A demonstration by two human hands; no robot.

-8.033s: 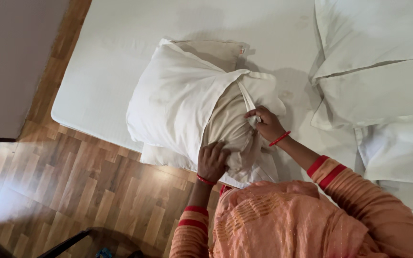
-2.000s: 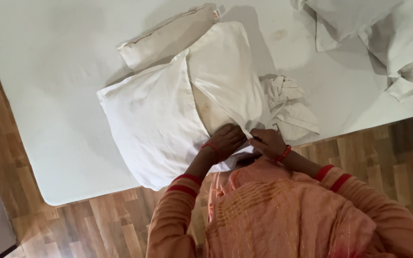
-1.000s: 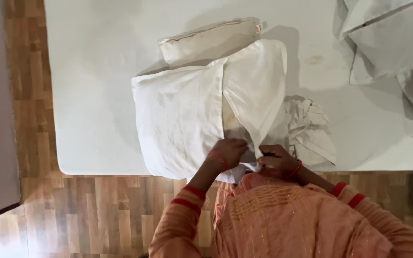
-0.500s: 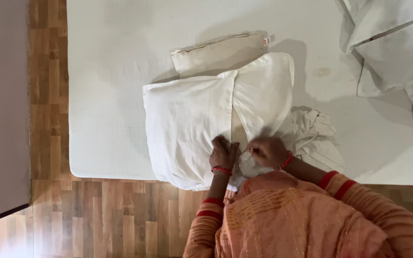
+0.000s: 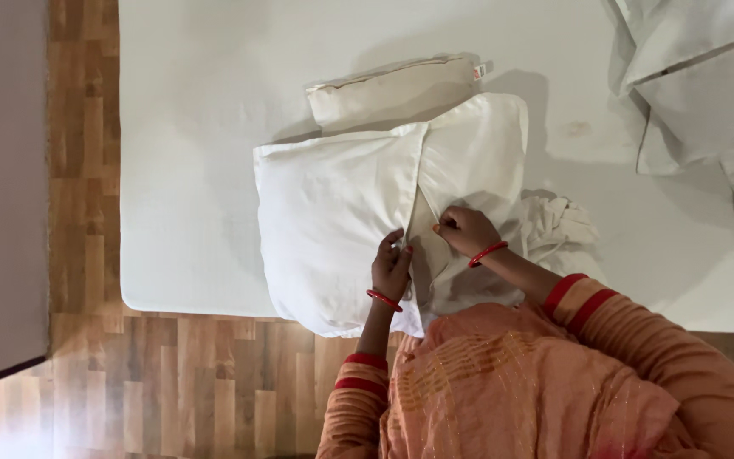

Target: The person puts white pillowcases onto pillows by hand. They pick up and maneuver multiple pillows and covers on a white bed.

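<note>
- Wood-plank floor (image 5: 172, 374) runs along the near edge of a bed (image 5: 197, 127) with a plain white sheet, and that's where all our stuff lies.
- Our left hand (image 5: 391, 270) has its fingers (image 5: 394, 240) pinched together on the open edge of the white pillowcase (image 5: 333, 221); looks like a clamp on the hem, though the grip itself is partly hidden.
- Our right hand (image 5: 467, 231) sits just across the gap, fingers curled and closed on the flap of cloth there, pressing into the pillow (image 5: 477, 153) under it.
- So the pillow lies right under and beyond both sets of fingers, mostly inside its case.
- Handling guess: light, squashy, no stiffness at all. The cotton looks dry and grippy rather than slick, nothing fragile. We'd say the best hold is the hem or the corners, since a pinch in the middle only bunches fabric.
- Past the fingers, touching the far side of the pillow, lies a flatter beige pillow (image 5: 392, 89).
- To the right of the right fingers sits a crumpled white cloth (image 5: 558, 229), and farther off a heap of white bedding (image 5: 698, 85).
</note>
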